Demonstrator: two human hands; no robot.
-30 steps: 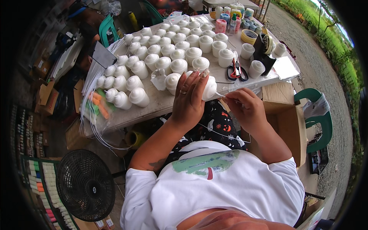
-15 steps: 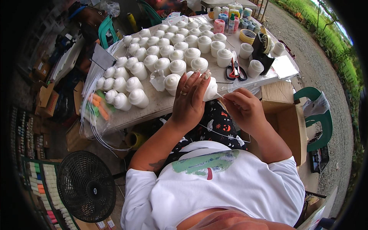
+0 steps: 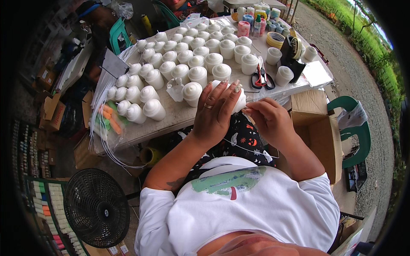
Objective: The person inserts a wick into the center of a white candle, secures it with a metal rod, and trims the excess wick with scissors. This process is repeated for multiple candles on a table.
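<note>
A white pillar candle (image 3: 240, 102) lies tilted on its side just past the table's near edge. My left hand (image 3: 215, 106) is wrapped over it from above, hiding most of its body. At its right end, the thumb and fingers of my right hand (image 3: 271, 117) pinch a thin white wick. A length of white wick (image 3: 252, 151) trails below, over the patterned trousers. Rows of similar white candles (image 3: 197, 76) with stepped, pointed tops stand upright on the table (image 3: 175, 117), close to my left hand.
Red-and-black scissors (image 3: 261, 81) and a black tape dispenser (image 3: 292, 55) are at the right. Loose white wicks (image 3: 99, 89) hang over the left edge beside bagged orange and green pieces (image 3: 110, 118). An open carton (image 3: 320, 141), green chair (image 3: 358, 141) and black fan (image 3: 96, 208) stand around me.
My right fingers are closer to the candle's end, and the wick stretch between them has shortened. The candle and my left hand have shifted slightly right.
</note>
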